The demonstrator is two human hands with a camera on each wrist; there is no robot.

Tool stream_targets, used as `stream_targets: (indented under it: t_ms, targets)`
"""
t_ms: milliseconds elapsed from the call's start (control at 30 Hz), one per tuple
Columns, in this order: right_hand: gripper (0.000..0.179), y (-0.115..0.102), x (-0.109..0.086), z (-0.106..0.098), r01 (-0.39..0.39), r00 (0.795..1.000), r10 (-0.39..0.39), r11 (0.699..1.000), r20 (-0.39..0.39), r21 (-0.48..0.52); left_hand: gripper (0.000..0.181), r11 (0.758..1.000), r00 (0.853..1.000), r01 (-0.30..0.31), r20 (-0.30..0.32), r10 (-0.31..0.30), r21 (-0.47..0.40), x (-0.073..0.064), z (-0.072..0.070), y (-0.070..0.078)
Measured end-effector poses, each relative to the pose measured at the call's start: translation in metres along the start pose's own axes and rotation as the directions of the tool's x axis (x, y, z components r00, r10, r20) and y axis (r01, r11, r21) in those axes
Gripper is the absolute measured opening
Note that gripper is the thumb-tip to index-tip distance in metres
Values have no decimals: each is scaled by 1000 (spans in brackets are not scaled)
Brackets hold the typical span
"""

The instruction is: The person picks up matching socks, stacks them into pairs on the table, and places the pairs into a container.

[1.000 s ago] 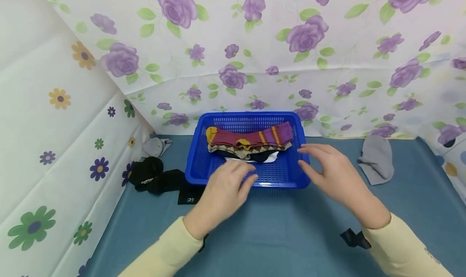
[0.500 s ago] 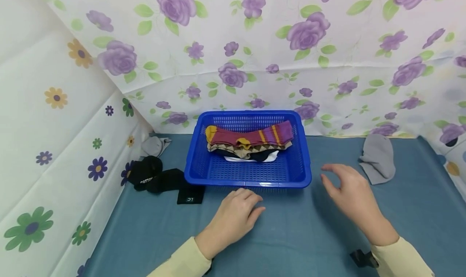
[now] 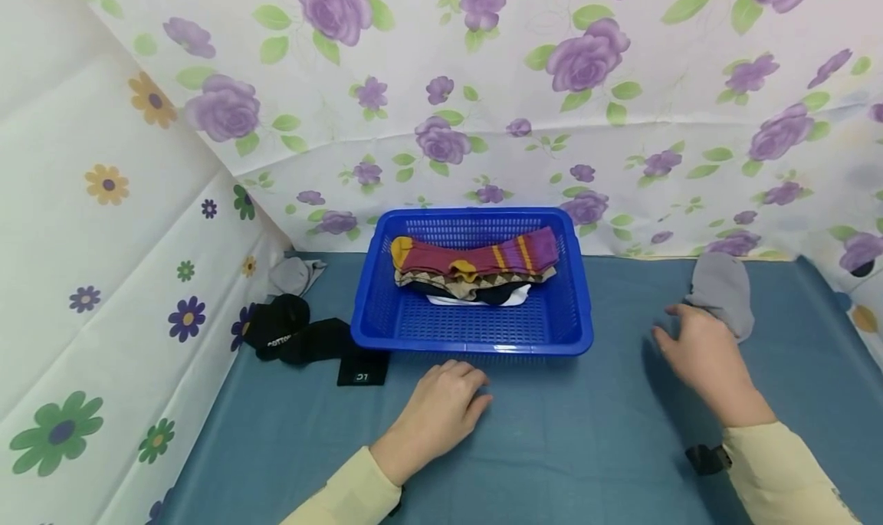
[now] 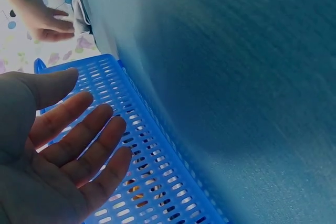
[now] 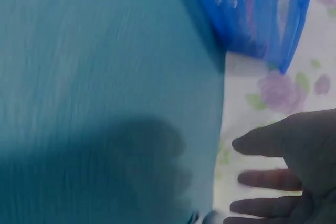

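Near the grey sock [image 3: 721,286], the right hand [image 3: 709,360] angles inward — grip wide, the left hand [image 3: 439,406] similarly spread.

A plain grey sock [image 3: 726,286] lies near the far right corner of the worktop [image 3: 552,441]. A blue perforated plastic basket [image 3: 472,349], holding stacked patterned socks [image 3: 476,263], sits upright near the far edge's middle.

Back wall [image 3: 503,161]: white w/ big purple flowers & green leaves. Left wall [image 3: 124,257]: white w/ yellow, green & purple flowers. Right wall [image 3: 858,293]: has spots. Flat blue-green cloth [image 3: 559,433] below. Light's soft, shadows blurry.
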State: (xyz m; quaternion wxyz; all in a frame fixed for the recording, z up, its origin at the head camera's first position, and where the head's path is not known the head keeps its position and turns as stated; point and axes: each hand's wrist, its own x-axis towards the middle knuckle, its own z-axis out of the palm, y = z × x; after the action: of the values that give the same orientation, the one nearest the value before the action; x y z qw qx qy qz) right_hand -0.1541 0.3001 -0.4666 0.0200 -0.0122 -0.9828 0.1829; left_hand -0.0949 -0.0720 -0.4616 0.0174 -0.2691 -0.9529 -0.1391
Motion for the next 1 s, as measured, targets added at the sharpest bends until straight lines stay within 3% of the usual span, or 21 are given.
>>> stream_targets:
  t_ms: [100,267,533,700,767,867,1000]
  targets:
    - [52,14,3,2,-67,997,68,998,27,-19,21,1000,1000,6,3,-6,-3,0,0,0]
    - [57,28,3,10,-97,994,99,994,54,-41,20,1000,1000,9,-5,-9,-2,0,0,0]
    - [61,32,4,19,-126,992,127,991,11,-48,20,1000,1000,15,1,-15,-13,-1,0,-1]
    - [54,38,6,18,-145,988,143,989,-59,-30,20,1000,1000,12,-3,-12,-15,-2,-1,-2]
    - [43,41,8,16,-141,987,139,990,-75,-25,19,1000,1000,13,-6,-13,-15,-2,-1,-3]
    - [28,46,12,13,-145,988,143,988,-59,-46,20,1000,1000,15,-1,-15,-15,-2,-1,-3]
    - [34,50,13,10,-191,982,190,978,-21,-85,21,1000,1000,13,21,-13,-19,-3,-1,-3]
